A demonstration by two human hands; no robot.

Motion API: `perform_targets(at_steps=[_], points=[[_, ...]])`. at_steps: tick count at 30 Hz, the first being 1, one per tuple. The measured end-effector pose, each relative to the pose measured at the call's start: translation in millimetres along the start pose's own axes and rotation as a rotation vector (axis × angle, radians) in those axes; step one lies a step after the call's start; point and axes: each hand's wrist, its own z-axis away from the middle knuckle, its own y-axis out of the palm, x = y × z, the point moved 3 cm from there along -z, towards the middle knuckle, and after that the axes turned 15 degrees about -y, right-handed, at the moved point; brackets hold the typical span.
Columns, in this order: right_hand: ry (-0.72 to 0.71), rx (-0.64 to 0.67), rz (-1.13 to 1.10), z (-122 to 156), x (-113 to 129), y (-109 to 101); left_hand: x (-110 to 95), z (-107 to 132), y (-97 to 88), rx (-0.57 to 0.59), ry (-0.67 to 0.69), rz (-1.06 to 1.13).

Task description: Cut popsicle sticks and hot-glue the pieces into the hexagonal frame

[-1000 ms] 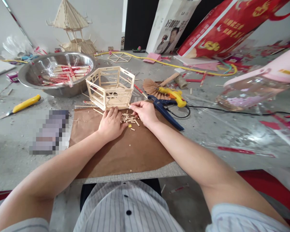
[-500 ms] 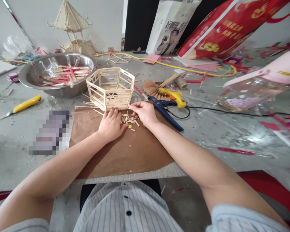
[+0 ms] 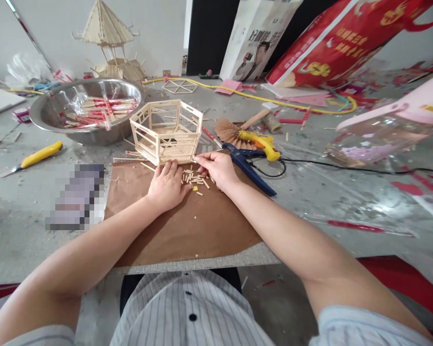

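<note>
A hexagonal frame of thin wooden sticks (image 3: 168, 130) stands at the far edge of a brown paper sheet (image 3: 187, 226). My left hand (image 3: 167, 185) lies flat on the paper, fingers stretched out and touching the frame's near base. My right hand (image 3: 217, 167) is beside it, fingertips pinched at the frame's lower right corner; what they hold is too small to name. A small heap of short cut stick pieces (image 3: 195, 179) lies between the two hands.
Blue-handled cutters (image 3: 248, 166) and a yellow glue gun (image 3: 260, 142) with a black cord lie right of my hands. A steel bowl (image 3: 57, 103) holds sticks at the back left. A yellow-handled knife (image 3: 36, 156), a stick pagoda (image 3: 110, 43) and a clear jar (image 3: 382, 129) stand around.
</note>
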Motion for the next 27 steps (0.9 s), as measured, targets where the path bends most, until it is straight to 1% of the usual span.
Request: perform_targets(at_steps=[7,12,16,20,27], points=[[-0.025,0.036,0.038,3.4,0.1,0.0,0.0,0.3,-1.1,-0.001,-0.003,0.004],[-0.169,0.089,0.238,0.8,-3.8,-0.8,-0.1,0.1,-0.7,0.005,-0.003,-0.002],[-0.233,0.111,0.382,-0.7,-3.0,-1.9,0.2,0.4,0.2,0.002,0.000,-0.005],[-0.246,0.117,0.423,-0.4,-0.1,-1.4,0.4,0.4,0.0,0.001,-0.005,0.001],[-0.193,0.106,0.378,-1.4,-2.2,-0.6,0.1,-0.3,-0.8,0.000,-0.001,0.018]])
